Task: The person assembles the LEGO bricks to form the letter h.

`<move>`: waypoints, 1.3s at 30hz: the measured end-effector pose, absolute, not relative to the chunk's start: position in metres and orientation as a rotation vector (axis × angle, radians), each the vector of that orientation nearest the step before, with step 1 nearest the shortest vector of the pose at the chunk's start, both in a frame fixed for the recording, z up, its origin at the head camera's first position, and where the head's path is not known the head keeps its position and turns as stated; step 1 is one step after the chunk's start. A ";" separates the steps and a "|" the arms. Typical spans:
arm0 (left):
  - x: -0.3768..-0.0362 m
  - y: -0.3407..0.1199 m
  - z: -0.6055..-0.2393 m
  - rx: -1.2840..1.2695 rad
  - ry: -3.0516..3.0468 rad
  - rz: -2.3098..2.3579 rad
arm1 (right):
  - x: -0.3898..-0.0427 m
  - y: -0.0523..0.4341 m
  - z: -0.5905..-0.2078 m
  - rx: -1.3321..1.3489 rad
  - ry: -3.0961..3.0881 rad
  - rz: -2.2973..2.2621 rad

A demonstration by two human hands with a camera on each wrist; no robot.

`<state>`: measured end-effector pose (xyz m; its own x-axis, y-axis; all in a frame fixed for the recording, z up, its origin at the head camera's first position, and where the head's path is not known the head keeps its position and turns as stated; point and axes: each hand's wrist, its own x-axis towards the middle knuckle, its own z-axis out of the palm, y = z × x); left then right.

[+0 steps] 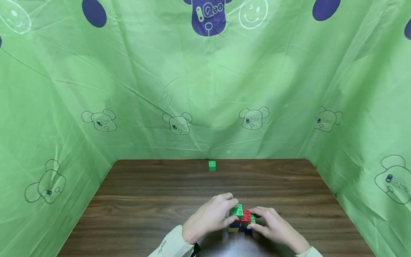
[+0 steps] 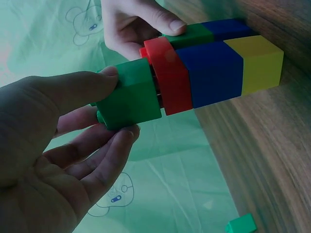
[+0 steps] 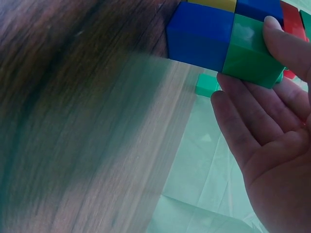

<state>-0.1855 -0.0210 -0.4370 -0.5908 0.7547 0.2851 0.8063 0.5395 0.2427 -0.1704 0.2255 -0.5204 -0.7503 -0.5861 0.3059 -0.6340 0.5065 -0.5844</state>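
My left hand (image 1: 212, 215) pinches a green brick (image 2: 130, 92) between thumb and fingers. The brick sits slightly tilted over a red brick (image 2: 171, 75), with a narrow gap along part of their joint. Below the red one are a blue brick (image 2: 214, 73) and a yellow brick (image 2: 257, 64), forming a column on the table. Beside that column, a second green brick (image 3: 252, 51) tops another blue brick (image 3: 199, 36). My right hand (image 1: 275, 227) holds this second green brick, its thumb on one side and fingers on the other.
A loose green brick (image 1: 212, 166) stands near the far edge of the brown wooden table (image 1: 154, 185). Green cloth (image 1: 208, 85) with printed bear faces rises behind the table and along both sides.
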 end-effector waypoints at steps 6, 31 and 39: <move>-0.183 -0.019 -0.433 -1.308 -2.679 -0.493 | -0.171 0.225 -0.522 1.085 -2.673 1.080; -0.191 -0.020 -0.436 -1.361 -2.756 -0.431 | -0.171 0.225 -0.523 1.091 -2.659 1.076; -0.212 -0.032 -0.426 -1.551 -2.834 -0.585 | -0.171 0.226 -0.523 1.072 -2.668 1.070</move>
<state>-0.2115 -0.0324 -0.4259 -0.5461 0.8365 0.0461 0.7862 0.4928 0.3729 -0.1713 0.2260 -0.5235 -0.7532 -0.5814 0.3076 -0.6328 0.5130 -0.5800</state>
